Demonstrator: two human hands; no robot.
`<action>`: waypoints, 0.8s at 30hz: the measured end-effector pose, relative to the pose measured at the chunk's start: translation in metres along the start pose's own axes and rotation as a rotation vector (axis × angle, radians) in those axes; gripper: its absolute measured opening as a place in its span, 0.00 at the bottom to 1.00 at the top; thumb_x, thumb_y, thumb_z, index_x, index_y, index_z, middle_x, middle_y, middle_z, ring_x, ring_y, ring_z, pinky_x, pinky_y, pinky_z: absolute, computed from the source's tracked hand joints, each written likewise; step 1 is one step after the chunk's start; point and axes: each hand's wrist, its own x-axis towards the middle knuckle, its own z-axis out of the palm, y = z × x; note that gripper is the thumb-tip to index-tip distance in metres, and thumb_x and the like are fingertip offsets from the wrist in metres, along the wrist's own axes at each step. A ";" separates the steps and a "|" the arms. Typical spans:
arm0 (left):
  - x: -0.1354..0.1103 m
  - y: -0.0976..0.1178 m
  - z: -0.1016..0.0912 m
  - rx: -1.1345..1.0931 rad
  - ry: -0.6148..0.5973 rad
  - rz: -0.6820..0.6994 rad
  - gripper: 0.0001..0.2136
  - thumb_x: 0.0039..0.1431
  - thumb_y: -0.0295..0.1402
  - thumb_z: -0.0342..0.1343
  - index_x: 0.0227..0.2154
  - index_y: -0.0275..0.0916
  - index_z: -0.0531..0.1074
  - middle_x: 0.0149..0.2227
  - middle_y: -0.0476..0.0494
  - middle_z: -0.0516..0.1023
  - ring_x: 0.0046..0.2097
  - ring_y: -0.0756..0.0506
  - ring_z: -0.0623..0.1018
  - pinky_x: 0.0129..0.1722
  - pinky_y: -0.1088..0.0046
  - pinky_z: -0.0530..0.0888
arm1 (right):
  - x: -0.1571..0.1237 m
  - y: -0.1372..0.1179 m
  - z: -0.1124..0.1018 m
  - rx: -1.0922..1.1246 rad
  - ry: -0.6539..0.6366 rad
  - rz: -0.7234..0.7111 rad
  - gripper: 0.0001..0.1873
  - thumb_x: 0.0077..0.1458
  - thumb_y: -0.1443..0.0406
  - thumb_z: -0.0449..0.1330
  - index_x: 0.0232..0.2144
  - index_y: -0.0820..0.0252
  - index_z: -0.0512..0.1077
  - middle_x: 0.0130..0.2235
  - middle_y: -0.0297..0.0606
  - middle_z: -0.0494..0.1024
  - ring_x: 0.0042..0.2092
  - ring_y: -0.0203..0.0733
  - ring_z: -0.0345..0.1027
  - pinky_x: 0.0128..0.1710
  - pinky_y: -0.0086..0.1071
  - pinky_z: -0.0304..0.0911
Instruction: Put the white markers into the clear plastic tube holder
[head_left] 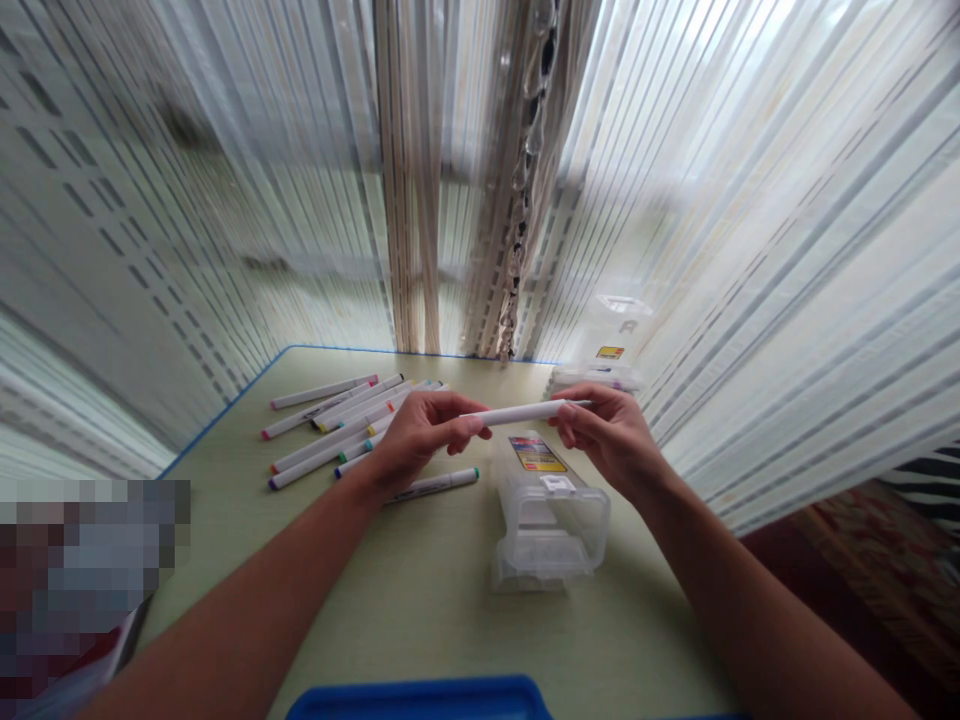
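A white marker pen (516, 413) lies nearly level between my two hands, raised above the table. My left hand (424, 432) pinches its left end, and my right hand (609, 428) grips its right end; the fingers cover both tips. Just below the pen stands a clear plastic case (556, 530) with a colourful label, its near end showing an opening. To the left, several white markers (322, 455) with coloured ends lie loosely spread. One green-ended marker (439, 485) lies apart from them, partly hidden by my left wrist.
Behind my right hand is another clear case (611, 350), with its lid raised and pens inside. Striped curtains (300, 200) hang along the table's far edge. A blue object (420, 700) is at the bottom edge of the pale table (360, 600).
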 end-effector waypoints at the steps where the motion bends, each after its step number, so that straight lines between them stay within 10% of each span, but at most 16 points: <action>1: 0.000 0.000 0.000 0.007 0.004 0.001 0.11 0.49 0.33 0.67 0.34 0.32 0.81 0.27 0.41 0.81 0.23 0.53 0.67 0.22 0.76 0.62 | 0.000 0.000 0.000 -0.002 -0.002 0.001 0.08 0.45 0.63 0.73 0.30 0.57 0.80 0.21 0.32 0.76 0.20 0.31 0.63 0.18 0.26 0.51; 24: 0.002 -0.003 0.001 0.050 0.030 -0.009 0.11 0.48 0.37 0.68 0.29 0.33 0.79 0.24 0.44 0.79 0.22 0.53 0.67 0.21 0.77 0.62 | 0.000 0.002 0.000 -0.065 0.002 0.025 0.10 0.44 0.62 0.73 0.30 0.58 0.79 0.24 0.36 0.79 0.21 0.33 0.63 0.18 0.27 0.52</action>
